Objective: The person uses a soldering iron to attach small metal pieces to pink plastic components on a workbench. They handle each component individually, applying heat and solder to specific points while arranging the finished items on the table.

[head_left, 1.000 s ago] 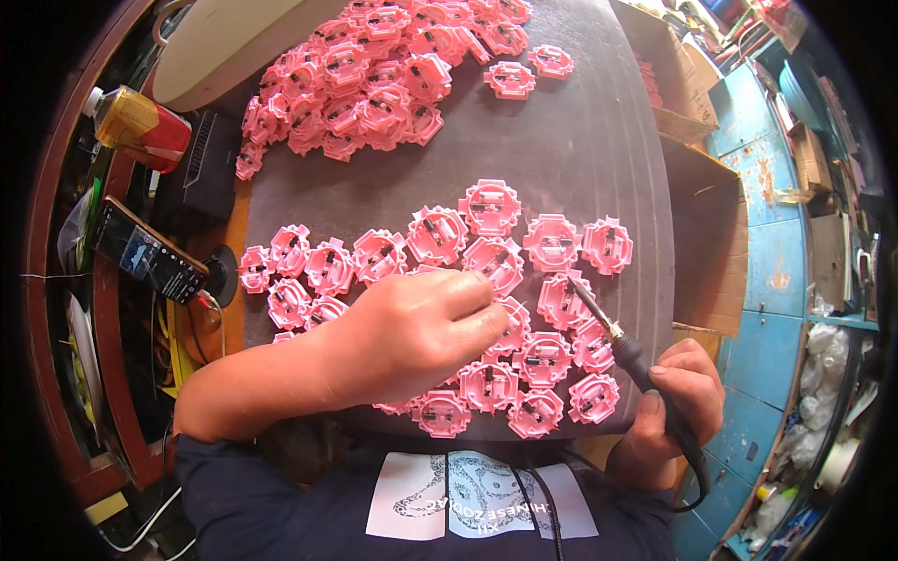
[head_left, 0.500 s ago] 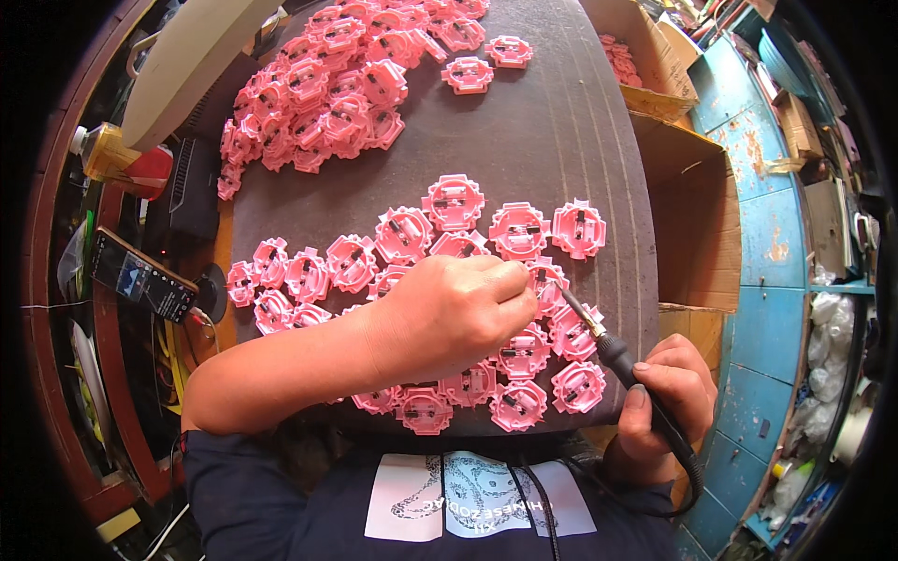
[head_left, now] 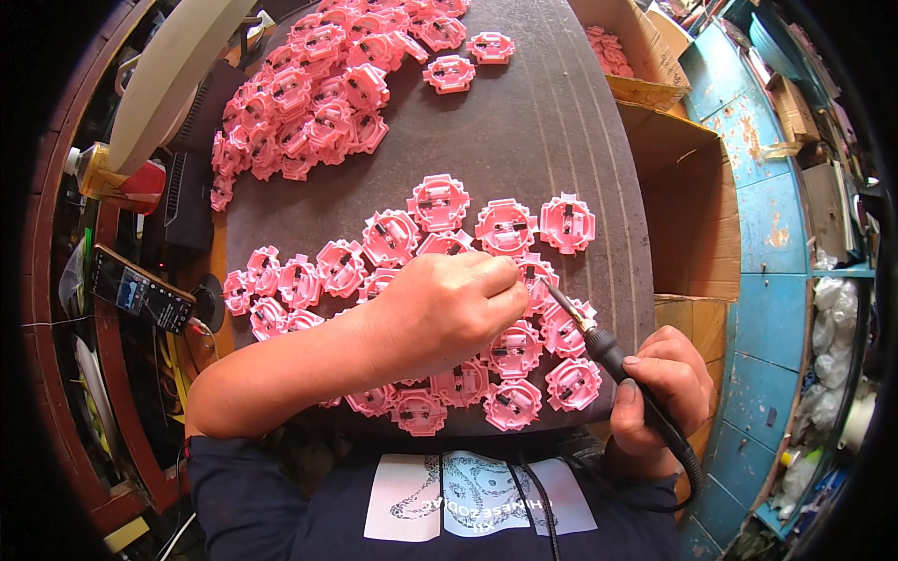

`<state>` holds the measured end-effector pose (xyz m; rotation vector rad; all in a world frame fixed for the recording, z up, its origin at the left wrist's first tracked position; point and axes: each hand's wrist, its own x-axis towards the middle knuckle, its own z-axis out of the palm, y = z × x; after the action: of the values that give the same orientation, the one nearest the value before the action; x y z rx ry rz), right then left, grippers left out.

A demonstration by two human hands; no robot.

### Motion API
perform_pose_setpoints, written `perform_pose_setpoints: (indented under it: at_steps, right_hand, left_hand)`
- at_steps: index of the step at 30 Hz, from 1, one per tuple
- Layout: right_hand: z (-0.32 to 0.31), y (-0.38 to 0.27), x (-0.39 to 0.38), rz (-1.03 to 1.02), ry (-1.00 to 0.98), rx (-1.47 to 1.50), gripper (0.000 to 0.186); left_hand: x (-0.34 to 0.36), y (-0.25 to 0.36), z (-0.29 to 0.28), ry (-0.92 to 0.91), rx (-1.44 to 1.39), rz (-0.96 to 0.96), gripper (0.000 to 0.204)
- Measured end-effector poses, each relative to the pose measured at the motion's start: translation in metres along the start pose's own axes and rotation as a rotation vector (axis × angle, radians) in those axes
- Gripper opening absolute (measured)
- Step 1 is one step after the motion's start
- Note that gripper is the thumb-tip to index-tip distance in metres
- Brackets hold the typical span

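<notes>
My right hand [head_left: 664,388] is closed around the black handle of a soldering iron [head_left: 605,349]. Its thin metal tip points up and left, at a pink plastic housing [head_left: 540,272] with small dark parts inside; I cannot tell whether they touch. Beside that housing, my left hand [head_left: 458,299] is closed, thumb and fingers pinched together. Whatever may be between those fingers is hidden. Several similar pink housings lie spread around both hands, such as one above [head_left: 506,227] and one below [head_left: 513,404]. My left hand and forearm cover some of them.
A large heap of pink housings [head_left: 299,103] lies at the far left of the dark table [head_left: 524,131]. Right of the table stand cardboard boxes [head_left: 687,206] and blue cabinets [head_left: 767,309]. At left are a phone [head_left: 140,288] and a bottle [head_left: 117,176]. The iron's cord trails below my right hand.
The whole view has shifted slightly, so the table and housings appear a little further left. My hands and the soldering iron keep nearly the same pose over the same housing.
</notes>
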<state>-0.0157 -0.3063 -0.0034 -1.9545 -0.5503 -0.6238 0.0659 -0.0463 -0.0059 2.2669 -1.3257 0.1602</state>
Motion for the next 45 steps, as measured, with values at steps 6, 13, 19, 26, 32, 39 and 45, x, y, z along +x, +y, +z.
perform_pose_setpoints:
  at_steps: [6,13,19,26,32,39,45]
  right_hand:
    - [0.001,0.000,0.001,0.004,-0.003,0.009,0.027]
    - [-0.001,0.001,0.000,0.012,-0.007,0.014,0.026]
    - [-0.001,0.002,-0.004,0.028,0.025,0.030,0.026]
    - [0.000,0.002,-0.002,0.026,-0.016,0.009,0.027]
    - [-0.003,-0.002,-0.002,0.032,0.033,0.011,0.028]
    - [-0.006,-0.010,-0.006,0.022,0.002,-0.002,0.027]
    - [-0.006,-0.008,-0.006,-0.004,-0.014,-0.002,0.027]
  left_hand:
    - [0.001,-0.002,0.001,-0.021,-0.056,-0.021,0.024]
    - [-0.002,-0.003,0.002,-0.011,-0.075,-0.026,0.021]
    - [-0.011,0.001,-0.008,0.017,-0.074,-0.035,0.020]
    - [-0.020,0.008,-0.019,0.005,-0.094,-0.078,0.020]
    - [-0.018,0.012,-0.023,-0.011,-0.091,-0.034,0.024]
    - [-0.015,0.013,-0.013,-0.064,-0.057,0.020,0.029]
    - [-0.012,0.010,-0.005,-0.025,-0.025,0.028,0.027]
